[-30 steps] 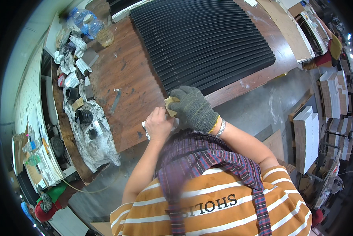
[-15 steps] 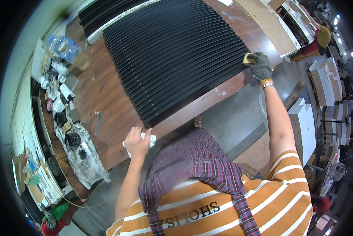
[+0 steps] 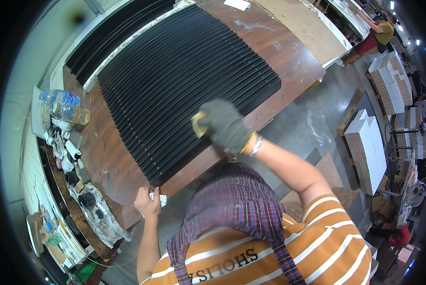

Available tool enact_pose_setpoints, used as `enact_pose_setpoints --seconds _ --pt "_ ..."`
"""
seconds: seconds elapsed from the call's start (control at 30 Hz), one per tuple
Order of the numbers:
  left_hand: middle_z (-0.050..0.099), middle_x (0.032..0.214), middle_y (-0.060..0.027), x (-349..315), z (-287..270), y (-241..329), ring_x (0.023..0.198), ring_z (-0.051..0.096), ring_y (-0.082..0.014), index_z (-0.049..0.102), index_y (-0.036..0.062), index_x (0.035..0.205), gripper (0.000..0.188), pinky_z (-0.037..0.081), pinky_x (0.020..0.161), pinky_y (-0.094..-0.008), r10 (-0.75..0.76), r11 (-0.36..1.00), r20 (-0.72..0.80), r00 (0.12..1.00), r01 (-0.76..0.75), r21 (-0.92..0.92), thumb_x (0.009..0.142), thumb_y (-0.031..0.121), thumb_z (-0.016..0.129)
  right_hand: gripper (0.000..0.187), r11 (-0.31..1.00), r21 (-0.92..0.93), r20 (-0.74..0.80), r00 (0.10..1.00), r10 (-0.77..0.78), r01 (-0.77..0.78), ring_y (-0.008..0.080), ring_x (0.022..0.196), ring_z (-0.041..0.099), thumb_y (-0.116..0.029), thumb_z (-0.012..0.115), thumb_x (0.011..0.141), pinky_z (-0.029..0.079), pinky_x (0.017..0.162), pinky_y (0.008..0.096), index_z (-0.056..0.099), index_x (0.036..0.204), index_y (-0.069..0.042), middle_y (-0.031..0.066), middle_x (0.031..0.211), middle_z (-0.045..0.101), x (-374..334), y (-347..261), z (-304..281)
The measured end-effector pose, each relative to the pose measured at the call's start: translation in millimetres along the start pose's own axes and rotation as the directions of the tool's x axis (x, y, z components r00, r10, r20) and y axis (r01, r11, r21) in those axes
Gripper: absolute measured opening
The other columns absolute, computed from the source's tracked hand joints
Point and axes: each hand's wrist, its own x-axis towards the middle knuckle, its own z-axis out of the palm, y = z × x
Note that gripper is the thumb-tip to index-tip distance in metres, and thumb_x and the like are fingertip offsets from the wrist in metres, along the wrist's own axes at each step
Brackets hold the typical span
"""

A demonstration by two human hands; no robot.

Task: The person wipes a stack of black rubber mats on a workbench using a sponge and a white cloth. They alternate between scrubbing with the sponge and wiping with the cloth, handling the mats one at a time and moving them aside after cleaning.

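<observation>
A large black pleated sheet (image 3: 189, 80), like a bellows cover, lies across the brown wooden table (image 3: 103, 156). My right hand (image 3: 224, 126), in a dark grey knit glove with a yellow cuff, is over the sheet's near edge and blurred by motion. Its fingers close on a small yellowish, sponge-like piece (image 3: 199, 128). Bare and closed, my left hand (image 3: 148, 204) is by the sheet's near left corner at the table edge. A crumpled white cloth or paper (image 3: 163, 200) sticks out of its grip.
A second black pleated piece (image 3: 113, 38) lies at the far left, beyond a pale strip (image 3: 127, 45). Plastic bottles (image 3: 63, 104) and a stained sheet (image 3: 101, 209) with clutter line the left side. Stacked boards (image 3: 365, 147) stand on the right; another person (image 3: 376, 38) is far right.
My right hand has swept left along the sheet's near edge, from its right corner to about the middle, with the yellowish piece. My left hand stays near the left corner, still gripping the white cloth.
</observation>
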Motion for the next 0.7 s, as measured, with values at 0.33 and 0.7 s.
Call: enact_pose_setpoints --seconds 0.33,0.7 --pt "0.06 0.08 -0.0118 -3.7 4.7 -1.8 0.072 0.062 -0.0363 0.06 0.0063 0.082 0.024 0.048 0.063 -0.0455 -0.02 0.994 0.017 1.0 0.019 0.104 0.082 0.023 0.077 0.031 0.863 -0.338 -0.239 0.921 0.308 -0.376 0.036 0.1 0.067 -0.025 0.082 0.076 0.054 0.091 0.0456 0.078 0.103 -0.009 0.0172 0.106 0.071 -11.2 198.7 -145.5" --pt "0.058 0.08 -0.0134 -3.6 5.3 0.0 0.071 0.061 -0.0382 0.057 0.0048 0.083 0.027 0.048 0.063 -0.0469 -0.036 0.989 0.027 0.999 0.032 0.142 0.082 0.025 0.076 0.015 0.999 -0.02 0.049 0.998 0.025 -0.025 0.0307 0.1 0.066 -0.021 0.073 0.079 0.054 0.09 0.0425 0.078 0.092 -0.013 0.0099 0.101 0.069 8.7 131.4 -56.0"
